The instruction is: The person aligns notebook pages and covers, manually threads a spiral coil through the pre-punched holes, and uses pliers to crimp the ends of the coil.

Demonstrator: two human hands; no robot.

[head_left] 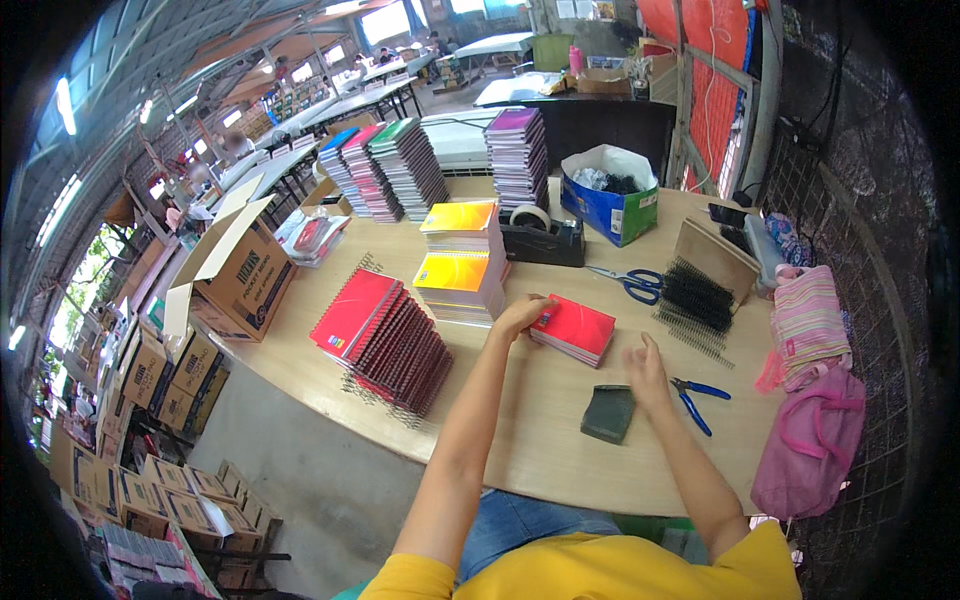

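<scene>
My left hand (524, 316) is closed on the left edge of a short stack of red notebooks (577, 326) lying on the table. To the right of that stack my right hand (645, 372) hovers with nothing in it, its fingers apart and slightly blurred. Just below the right hand lies a dark grey-green block (607, 413). Beside its wrist rest blue-handled pliers (700, 402). A taller pile of red spiral notebooks (380, 335) with wire coils sticking out stands left of my left forearm. Behind the left hand rise yellow notebooks (455, 270) in two piles.
Blue-handled scissors (640, 285) and black wire coils (695, 297) lie at the right. Behind stand a tape dispenser (545, 240), a blue-green box (610, 205) and tall notebook stacks (408, 165). An open carton (240, 280) is at the left; a pink bag (810, 450) sits on the right edge.
</scene>
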